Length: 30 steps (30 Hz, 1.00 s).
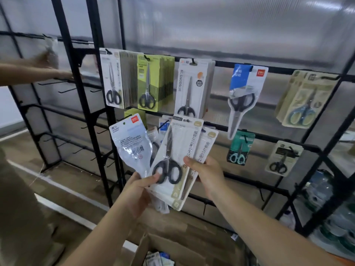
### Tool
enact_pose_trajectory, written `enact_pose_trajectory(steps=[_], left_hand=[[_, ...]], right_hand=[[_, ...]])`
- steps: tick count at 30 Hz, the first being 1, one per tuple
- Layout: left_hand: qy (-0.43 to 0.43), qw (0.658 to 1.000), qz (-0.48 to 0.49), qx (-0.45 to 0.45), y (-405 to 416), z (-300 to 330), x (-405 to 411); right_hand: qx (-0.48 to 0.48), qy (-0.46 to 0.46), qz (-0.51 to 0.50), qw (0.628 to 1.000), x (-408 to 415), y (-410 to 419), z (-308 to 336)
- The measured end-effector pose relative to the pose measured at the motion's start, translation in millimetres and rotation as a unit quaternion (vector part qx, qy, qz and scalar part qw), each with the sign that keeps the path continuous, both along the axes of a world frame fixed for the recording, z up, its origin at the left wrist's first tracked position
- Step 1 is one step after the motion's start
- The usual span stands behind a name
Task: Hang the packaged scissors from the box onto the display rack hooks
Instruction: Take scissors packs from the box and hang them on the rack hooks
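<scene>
**Sorting the handful before the next hang**

Now we stand before the display rack (192, 62), the black frame we place everything else by. Its upper bar already carries rows of hung scissor packs (153, 83), more hang on the bar below, and several hooks (65, 91) on the bay to its left stand bare.

Below the rack, at the bottom edge of the view, the cardboard box (153, 246) sits open with a few packs showing inside.

In front of the rack's middle bar we hold a fanned bundle. Our left hand (138, 191) grips the lower ends, thumb over the handles of the front pack. Our right hand (207, 173) pinches the right edge of that same white pack of black-handled scissors (172, 160). Left of it in the fan is a clear pouch (132, 144), back side out with a barcode.

We judge the step to be picking one pack out of the bundle. Next, its top hang-hole must be slid onto a free hook, ideally with matching packs.

At the rack's far left, another person's arm (28, 71) reaches in.
</scene>
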<state>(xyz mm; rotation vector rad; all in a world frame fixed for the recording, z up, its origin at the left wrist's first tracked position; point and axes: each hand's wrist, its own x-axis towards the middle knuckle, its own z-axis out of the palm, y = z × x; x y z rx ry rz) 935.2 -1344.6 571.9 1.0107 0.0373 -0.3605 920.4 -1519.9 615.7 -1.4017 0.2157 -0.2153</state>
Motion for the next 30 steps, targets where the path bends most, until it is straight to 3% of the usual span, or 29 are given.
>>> enact_pose_trajectory(steps=[9,17,21,25,30], left_hand=[[-0.053,0.998,0.043,0.016,69.0,10.1,68.7],[-0.118,0.989,0.085,0.001,157.4,39.3,171.1],[-0.147,0.983,0.107,-0.019,202.6,63.2,217.5],[-0.181,0.979,0.094,-0.022,228.8,77.8,248.0],[-0.185,0.979,0.076,-0.027,233.7,81.7,273.5]], right_hand=[[-0.119,-0.063,0.043,0.99,87.3,67.4,29.9],[-0.184,-0.055,-0.02,0.981,197.1,138.4,75.7],[-0.227,-0.113,-0.044,0.966,238.4,173.5,112.0],[-0.239,-0.182,-0.04,0.953,263.2,205.4,139.9],[-0.238,-0.155,-0.04,0.958,288.2,225.6,147.1]])
